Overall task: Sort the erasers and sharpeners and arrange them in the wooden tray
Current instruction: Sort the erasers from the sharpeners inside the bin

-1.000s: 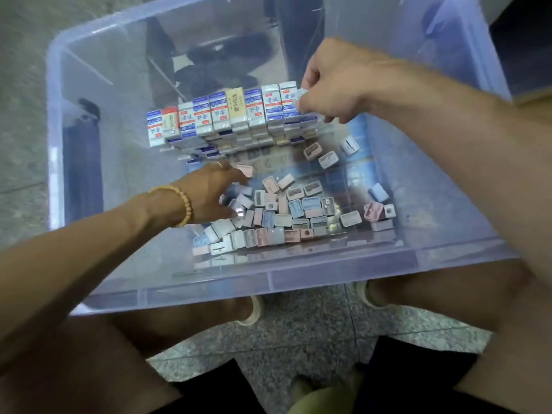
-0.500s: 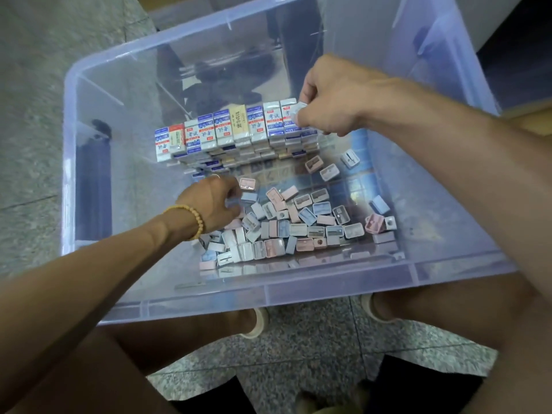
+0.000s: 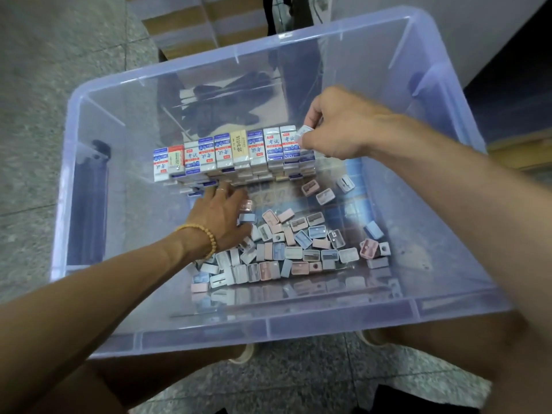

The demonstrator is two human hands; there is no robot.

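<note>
A row of boxed erasers [image 3: 227,153] stands stacked across the back of a clear plastic bin [image 3: 298,321]. In front of it lies a loose pile of pink, blue and white sharpeners [image 3: 298,243]. My right hand [image 3: 337,127] pinches one eraser [image 3: 305,133] at the right end of the row. My left hand [image 3: 221,216] reaches into the left side of the sharpener pile, fingers spread over the pieces; what lies under its palm is hidden. No wooden tray is in view.
The bin sits on a speckled stone floor [image 3: 53,85] between my knees. Cardboard boxes [image 3: 206,28] stand beyond the bin's far wall. A few sharpeners [image 3: 373,249] lie apart near the bin's right side.
My left hand has moved up from the sharpener pile toward the base of the eraser row. My right hand stays at the row's right end, still pinching the eraser.
</note>
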